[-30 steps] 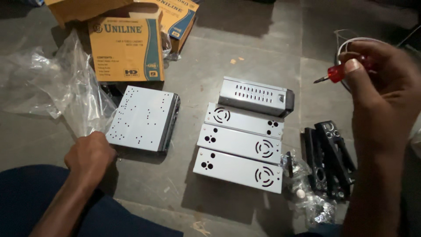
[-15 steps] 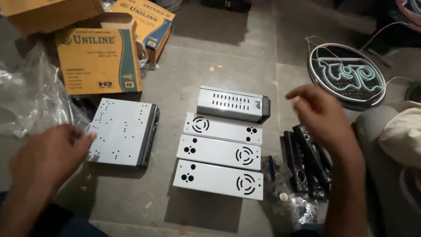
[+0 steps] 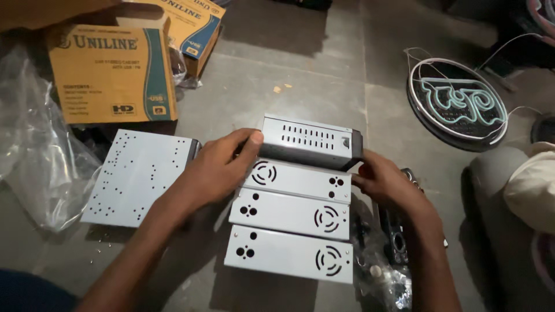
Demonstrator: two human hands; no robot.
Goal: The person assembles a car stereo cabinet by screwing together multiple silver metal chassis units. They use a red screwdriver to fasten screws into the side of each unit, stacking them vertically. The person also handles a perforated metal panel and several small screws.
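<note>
A grey metal casing (image 3: 312, 142) with a row of vent slots stands on the concrete floor at the centre. My left hand (image 3: 222, 164) grips its left end with the thumb on top. At its right end my right hand (image 3: 384, 182) clasps the lower corner. Directly in front of it lie three flat silver cover plates (image 3: 295, 214), each with round vent cut-outs, laid in a row toward me. A larger perforated metal chassis (image 3: 139, 173) lies flat to the left of my left arm.
Two orange cardboard boxes (image 3: 113, 72) stand at the back left beside crumpled clear plastic (image 3: 34, 150). A round neon sign (image 3: 457, 104) lies at the right. Black faceplates and a small bag of parts (image 3: 387, 266) sit under my right wrist. A pale cloth bundle (image 3: 532, 185) is far right.
Both hands have come in from the sides and taken hold of the slotted casing. The red-handled screwdriver held a second ago is no longer in my right hand. The view has shifted right.
</note>
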